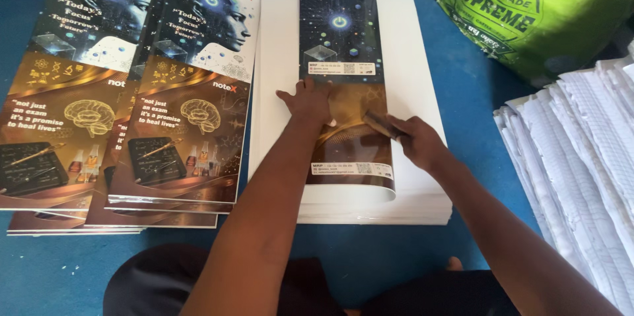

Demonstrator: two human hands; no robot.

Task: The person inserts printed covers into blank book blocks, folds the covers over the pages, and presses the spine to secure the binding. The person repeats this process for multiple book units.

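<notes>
A glossy printed cover sheet (340,38), dark blue at the top and brown below, lies folded over on a thick stack of white sheets (413,58). My left hand (305,101) presses flat on the middle of the cover, fingers spread. My right hand (416,141) holds a small flat brown tool (380,123) against the cover's right part, near the fold. The cover's near edge curls over the front of the stack.
Stacks of the same printed covers (185,91) lie spread out at the left on the blue floor (475,91). A green sack (535,12) sits at the back right. Piles of ruled white paper (581,151) fill the right side. My knees show at the bottom.
</notes>
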